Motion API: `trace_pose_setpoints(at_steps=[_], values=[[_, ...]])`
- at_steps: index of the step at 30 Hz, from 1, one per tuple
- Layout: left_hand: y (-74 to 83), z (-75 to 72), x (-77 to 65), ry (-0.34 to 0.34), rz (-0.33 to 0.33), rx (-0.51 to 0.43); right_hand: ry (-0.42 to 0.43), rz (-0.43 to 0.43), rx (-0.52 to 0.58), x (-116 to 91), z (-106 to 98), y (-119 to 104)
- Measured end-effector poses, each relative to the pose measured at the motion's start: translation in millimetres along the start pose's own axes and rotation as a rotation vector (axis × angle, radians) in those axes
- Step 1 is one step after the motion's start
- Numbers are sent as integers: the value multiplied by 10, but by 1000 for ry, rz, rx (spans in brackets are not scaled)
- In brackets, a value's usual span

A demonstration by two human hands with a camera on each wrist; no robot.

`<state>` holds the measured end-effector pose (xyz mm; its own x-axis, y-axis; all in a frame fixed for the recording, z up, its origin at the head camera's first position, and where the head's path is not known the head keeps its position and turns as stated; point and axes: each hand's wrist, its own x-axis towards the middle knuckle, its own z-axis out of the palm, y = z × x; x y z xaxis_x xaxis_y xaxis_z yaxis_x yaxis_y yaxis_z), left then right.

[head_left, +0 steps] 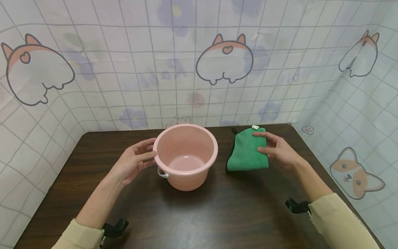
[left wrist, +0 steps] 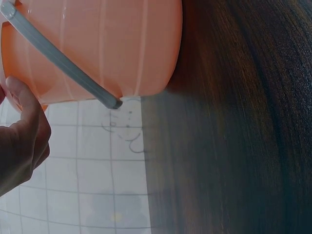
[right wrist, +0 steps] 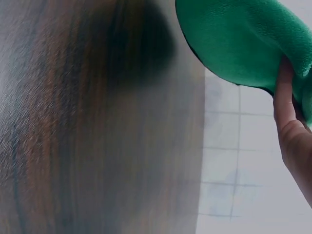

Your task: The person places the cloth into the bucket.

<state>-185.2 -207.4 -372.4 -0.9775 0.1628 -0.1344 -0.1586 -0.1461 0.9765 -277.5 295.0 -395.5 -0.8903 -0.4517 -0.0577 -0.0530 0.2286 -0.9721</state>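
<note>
A pink bucket [head_left: 186, 180] stands upright on the dark wooden table, its grey handle [left wrist: 63, 61] hanging down its side. My left hand [head_left: 134, 159] is at the bucket's left rim, its fingertips touching the rim from outside. In the left wrist view, one digit of the left hand [left wrist: 24, 131] lies against the rim. To the right of the bucket, my right hand [head_left: 281, 151] pinches a folded green cloth [head_left: 248, 152] by its right side. The cloth has dark edging and a small white tag. In the right wrist view, the cloth [right wrist: 234, 39] hangs above the table, casting a shadow.
The dark wooden table [head_left: 199, 221] ends at a back edge against a tiled-pattern wall sheet [head_left: 140, 58] with cartoon dogs. A similar sheet [head_left: 382, 121] runs along the right side. Black wrist devices [head_left: 115, 228] sit near both sleeves.
</note>
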Motion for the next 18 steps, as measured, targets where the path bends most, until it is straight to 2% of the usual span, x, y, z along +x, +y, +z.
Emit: trace_pose_setpoints(at_steps=[7,18], values=[[-6,-22,-27,-9,-1,2,7,-24,148,-25,108,-128],[-10,-40,-66,-18,-4,1,15,-154,288,-66,209,-390]])
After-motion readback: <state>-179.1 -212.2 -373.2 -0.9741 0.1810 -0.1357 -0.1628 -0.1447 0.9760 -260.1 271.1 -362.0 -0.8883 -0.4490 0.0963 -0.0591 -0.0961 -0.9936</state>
